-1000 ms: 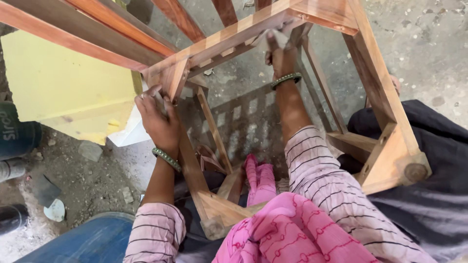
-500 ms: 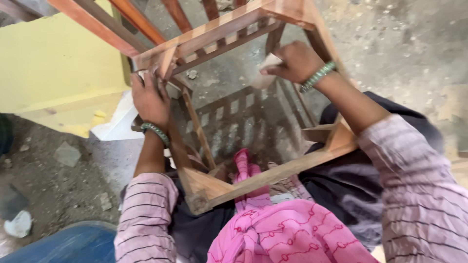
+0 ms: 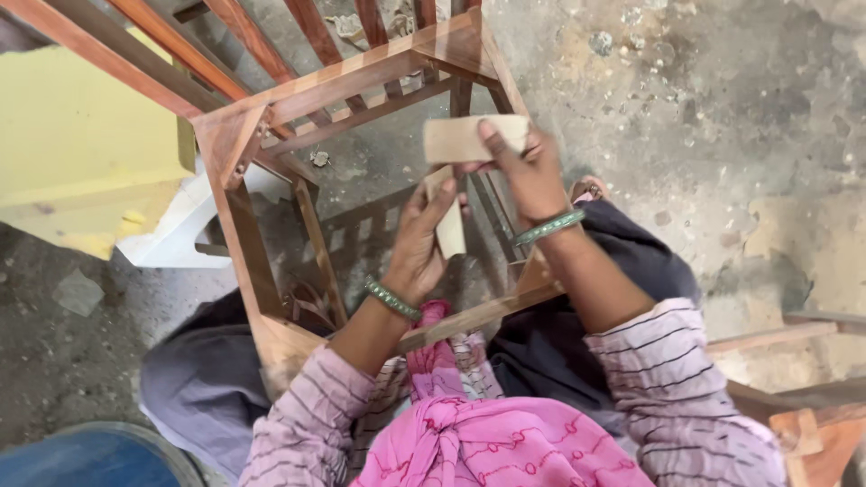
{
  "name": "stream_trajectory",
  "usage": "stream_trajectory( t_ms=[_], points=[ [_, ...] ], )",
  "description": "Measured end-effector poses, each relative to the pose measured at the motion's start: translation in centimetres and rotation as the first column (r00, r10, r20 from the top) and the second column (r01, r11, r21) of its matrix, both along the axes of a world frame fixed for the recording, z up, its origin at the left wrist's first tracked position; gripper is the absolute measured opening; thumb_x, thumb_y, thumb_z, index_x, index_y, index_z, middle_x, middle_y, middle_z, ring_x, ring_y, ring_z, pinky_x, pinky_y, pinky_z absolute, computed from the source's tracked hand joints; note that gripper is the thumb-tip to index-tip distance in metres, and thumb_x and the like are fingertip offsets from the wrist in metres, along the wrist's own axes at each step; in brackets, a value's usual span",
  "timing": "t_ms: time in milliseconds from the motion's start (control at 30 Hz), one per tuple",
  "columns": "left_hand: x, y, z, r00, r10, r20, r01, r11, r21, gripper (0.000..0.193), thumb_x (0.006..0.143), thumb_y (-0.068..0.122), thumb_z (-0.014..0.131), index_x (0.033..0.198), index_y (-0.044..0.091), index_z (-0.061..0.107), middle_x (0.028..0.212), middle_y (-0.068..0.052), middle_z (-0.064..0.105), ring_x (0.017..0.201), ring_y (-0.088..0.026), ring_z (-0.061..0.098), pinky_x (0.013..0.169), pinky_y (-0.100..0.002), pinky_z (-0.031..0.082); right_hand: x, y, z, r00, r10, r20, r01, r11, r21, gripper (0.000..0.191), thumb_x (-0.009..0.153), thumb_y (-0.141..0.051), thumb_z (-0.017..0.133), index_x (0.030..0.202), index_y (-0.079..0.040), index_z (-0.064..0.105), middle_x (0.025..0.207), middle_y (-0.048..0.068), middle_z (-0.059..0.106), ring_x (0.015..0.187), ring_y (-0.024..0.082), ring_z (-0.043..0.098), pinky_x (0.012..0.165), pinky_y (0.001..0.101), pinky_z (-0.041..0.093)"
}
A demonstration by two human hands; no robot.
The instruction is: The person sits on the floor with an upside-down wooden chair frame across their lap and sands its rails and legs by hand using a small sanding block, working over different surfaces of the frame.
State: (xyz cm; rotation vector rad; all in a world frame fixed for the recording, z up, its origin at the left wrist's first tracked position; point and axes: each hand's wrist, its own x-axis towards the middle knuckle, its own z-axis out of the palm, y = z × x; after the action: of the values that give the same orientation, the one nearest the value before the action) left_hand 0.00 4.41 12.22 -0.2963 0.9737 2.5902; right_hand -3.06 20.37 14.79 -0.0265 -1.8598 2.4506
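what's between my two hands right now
In the head view, a folded tan sheet of sandpaper bridges the left hand and the right hand; both grip it.

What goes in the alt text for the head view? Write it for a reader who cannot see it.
Both hands hold a strip of sandpaper over a wooden chair frame: the right hand grips its upper end, the left hand its lower end. A concrete floor lies beneath.

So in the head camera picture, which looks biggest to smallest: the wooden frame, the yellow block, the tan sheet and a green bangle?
1. wooden frame
2. yellow block, partly cut off by the picture edge
3. tan sheet, folded, held in both hands
4. green bangle, smallest; the two bangles look alike.
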Motion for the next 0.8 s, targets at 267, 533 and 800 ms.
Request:
stream_trajectory(
  t_ms=[267, 533, 800],
  points=[
    [-1.4, 2.2, 0.1, 0.985, 0.143, -0.092, -0.135, 0.987, 0.09, 0.02, 0.104, 0.026, 0.068, 0.116, 0.011, 0.064, 0.089, 0.002, 0.066, 0.076, -0.008, 0.062, 0.069, -0.024, 0.054, 2.7, -1.2, 0.8, 0.998, 0.047, 0.045, -0.046, 0.999, -0.016, 0.031, 0.103, -0.028, 0.067, 0.117, 0.001, 0.067, 0.097, 0.006, 0.073, 0.082, 0.011, 0.067, 0.073, 0.0268, 0.055],
    [-1.1, 1.7, 0.7, 0.91, 0.359, -0.209, -0.377, 0.925, -0.053, 0.016, 0.103, 0.02, 0.062, 0.112, 0.007, 0.065, 0.105, -0.003, 0.071, 0.094, -0.011, 0.067, 0.079, -0.027, 0.056, 3.7, -2.6, -2.9, 0.906, 0.424, 0.013, -0.424, 0.906, -0.01, 0.06, 0.096, -0.019, 0.071, 0.148, -0.001, 0.047, 0.137, 0.01, 0.061, 0.124, 0.014, 0.057, 0.106, 0.0333, 0.048],
    [-4.6, -3.0, 1.5, 0.66, 0.422, -0.621, -0.651, 0.734, -0.193, 0.018, 0.113, 0.014, 0.058, 0.123, -0.001, 0.062, 0.114, -0.005, 0.068, 0.101, -0.01, 0.062, 0.091, -0.028, 0.052, 3.3, -3.5, -1.8, 0.879, 0.477, -0.029, -0.371, 0.72, 0.587, 0.055, 0.098, -0.031, 0.067, 0.142, -0.001, 0.055, 0.116, 0.02, 0.073, 0.101, 0.024, 0.073, 0.088, 0.0358, 0.056]
  ],
)
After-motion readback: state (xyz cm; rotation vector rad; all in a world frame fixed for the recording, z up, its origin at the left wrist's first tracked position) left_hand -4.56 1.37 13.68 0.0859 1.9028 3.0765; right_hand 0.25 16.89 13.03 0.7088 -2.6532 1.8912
